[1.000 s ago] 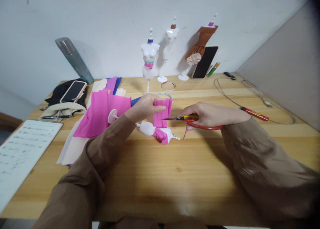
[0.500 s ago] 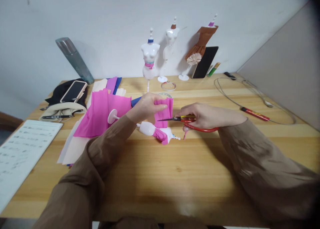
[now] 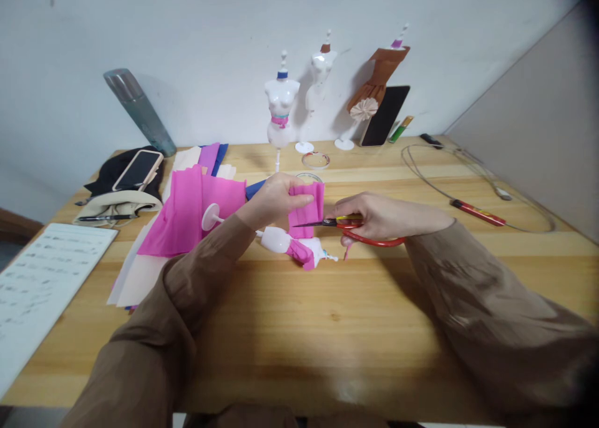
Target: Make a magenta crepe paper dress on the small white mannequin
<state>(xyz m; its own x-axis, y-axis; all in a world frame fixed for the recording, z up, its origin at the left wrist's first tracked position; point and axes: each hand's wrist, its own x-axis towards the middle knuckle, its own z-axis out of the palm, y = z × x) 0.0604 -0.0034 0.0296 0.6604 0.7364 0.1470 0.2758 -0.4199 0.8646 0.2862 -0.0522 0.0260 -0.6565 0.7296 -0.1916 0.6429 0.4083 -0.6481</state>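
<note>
My left hand (image 3: 279,198) pinches a small pleated piece of pink crepe paper (image 3: 306,213) by its upper left part. In my right hand (image 3: 374,216) are red-handled scissors (image 3: 381,241), their dark blades pointing left across the lower part of the pink piece. A thin pink scrap (image 3: 347,252) hangs below my right fingers. Just under the pink piece a small white mannequin (image 3: 277,240) lies on its side, with pink material wrapped round its torso. Its round base (image 3: 210,216) rests by a larger pink sheet (image 3: 182,213).
Behind my hands stand a white mannequin (image 3: 281,97), another white one (image 3: 321,66) and one in a brown dress (image 3: 381,72). Tape rolls (image 3: 316,160) lie before them. A phone (image 3: 138,171), a spray bottle (image 3: 140,113) and a notebook (image 3: 51,259) are leftward; a cable (image 3: 528,209) coils rightward.
My right hand and the scissors have shifted slightly left, the blades a little further across the pink piece. My left hand is almost still.
</note>
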